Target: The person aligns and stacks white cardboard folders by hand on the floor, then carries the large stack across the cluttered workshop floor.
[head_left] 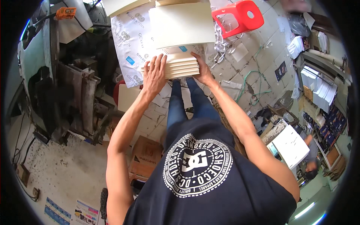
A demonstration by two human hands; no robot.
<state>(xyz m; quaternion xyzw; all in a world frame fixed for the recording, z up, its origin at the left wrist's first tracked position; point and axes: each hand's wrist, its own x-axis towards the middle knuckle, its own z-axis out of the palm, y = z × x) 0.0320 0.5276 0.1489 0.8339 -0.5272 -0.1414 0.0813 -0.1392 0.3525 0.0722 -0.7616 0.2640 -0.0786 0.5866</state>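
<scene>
A stack of cream paper bundles [182, 68], its layered edges facing me, sits between my two hands. My left hand [154, 75] lies over the stack's left end, fingers extended along it. At the opposite end, my right hand [203, 70] grips the side, with the thumb near the upper corner and the other fingers mostly hidden. Just beyond, a larger pile of cream sheets [182, 24] overhangs the far part of the stack. White printed wrapping paper [125, 45] spreads beneath and to the left of both.
A red plastic stool [243, 17] lies at the far right among paper strips. Dark machinery [75, 93] stands on the left, with an orange control box [65, 13] above it. A cardboard box [146, 155] is beside my left arm. Another person [312, 161] is at the right near white sheets [288, 144].
</scene>
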